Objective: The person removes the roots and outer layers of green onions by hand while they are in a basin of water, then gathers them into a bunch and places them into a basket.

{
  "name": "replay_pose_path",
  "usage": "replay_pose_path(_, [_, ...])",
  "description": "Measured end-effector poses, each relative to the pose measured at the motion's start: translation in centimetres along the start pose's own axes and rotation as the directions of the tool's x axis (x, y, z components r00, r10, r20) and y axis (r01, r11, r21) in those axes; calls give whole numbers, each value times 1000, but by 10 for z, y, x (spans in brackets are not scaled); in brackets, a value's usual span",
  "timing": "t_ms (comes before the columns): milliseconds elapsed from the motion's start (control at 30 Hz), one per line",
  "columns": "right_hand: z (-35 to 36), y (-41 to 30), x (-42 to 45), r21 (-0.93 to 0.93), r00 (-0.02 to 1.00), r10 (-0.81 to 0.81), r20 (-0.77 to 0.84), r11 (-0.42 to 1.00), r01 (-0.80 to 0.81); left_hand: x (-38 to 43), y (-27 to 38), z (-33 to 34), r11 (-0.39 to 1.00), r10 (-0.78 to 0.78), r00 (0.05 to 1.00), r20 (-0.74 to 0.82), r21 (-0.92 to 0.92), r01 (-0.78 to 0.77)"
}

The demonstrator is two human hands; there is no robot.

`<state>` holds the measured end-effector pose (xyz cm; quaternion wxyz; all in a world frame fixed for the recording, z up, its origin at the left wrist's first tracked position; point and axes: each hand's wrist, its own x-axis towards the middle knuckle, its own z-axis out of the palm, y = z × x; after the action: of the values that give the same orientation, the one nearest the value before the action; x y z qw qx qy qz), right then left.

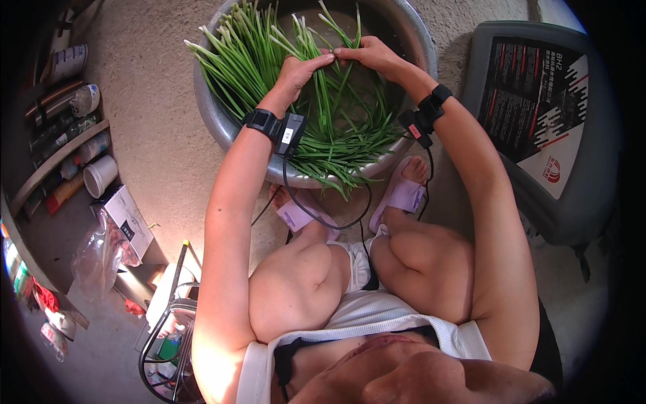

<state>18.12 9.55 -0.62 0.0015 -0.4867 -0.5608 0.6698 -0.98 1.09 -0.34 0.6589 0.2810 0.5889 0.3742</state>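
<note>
A large round metal basin point(425, 38) stands on the floor in front of my feet. Inside lies a thick pile of green garlic chives point(237, 76), their pale root ends leaning over the far left rim. My left hand point(299, 73) grips a bundle of chives point(321, 108) whose leaves hang down into the basin. Beside it, my right hand point(371, 53) pinches a few separate stalks point(357, 25). The fingertips of both hands meet above the basin. Long leaves point(335, 156) spread across the near side and droop over the rim. Black straps with small boxes circle both wrists.
A large dark grey container point(545, 116) with a printed label is at the right. Along the left, shelves point(60, 151) hold bottles and tubs, with a white box point(128, 222) beside them. A metal-framed chair point(166, 313) is at lower left. Black cables point(323, 222) hang near my slippers point(298, 214).
</note>
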Motion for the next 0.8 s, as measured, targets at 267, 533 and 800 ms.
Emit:
replay_pose_path(267, [1, 10, -3, 275, 997, -71, -15, 959, 72, 0, -1, 3, 999, -9, 1000, -19, -52, 8])
replay_pose_path(533, [4, 0, -9, 150, 999, -53, -12, 987, 55, 1, 0, 4, 997, -19, 1000, -18, -74, 18])
replay_pose_path(800, [8, 0, -7, 141, 995, -93, 28, 986, 88, 6, -7, -1, 995, -91, 989, -115, -45, 86])
